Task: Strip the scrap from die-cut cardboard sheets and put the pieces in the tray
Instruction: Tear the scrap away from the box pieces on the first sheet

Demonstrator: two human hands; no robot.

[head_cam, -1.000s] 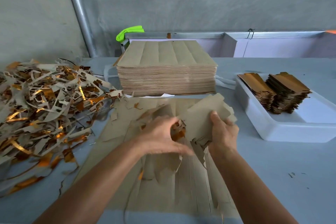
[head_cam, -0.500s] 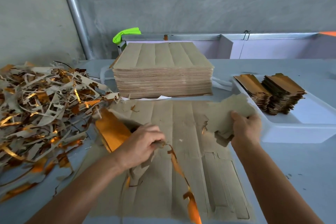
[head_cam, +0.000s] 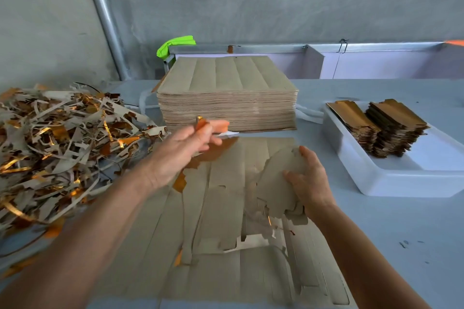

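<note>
At right on the grey table (head_cam: 376, 246), white tray (head_cam: 376, 183) — two stacks of stripped pieces (head_cam: 381, 125) inside, gold faces up, side by side at its far end. Right hand (head_cam: 310, 180) grips a sheaf of loose pieces (head_cam: 276, 183) over the die-cut sheet (head_cam: 226, 246) lying flat. Left hand (head_cam: 175, 153) raised above the sheet's far left corner, blurred — fingers pinch an orange-gold scrap strip (head_cam: 211, 124). Scrap pile (head_cam: 57, 148) heaped far left. Uncut sheet stack (head_cam: 226, 103) behind.
</note>
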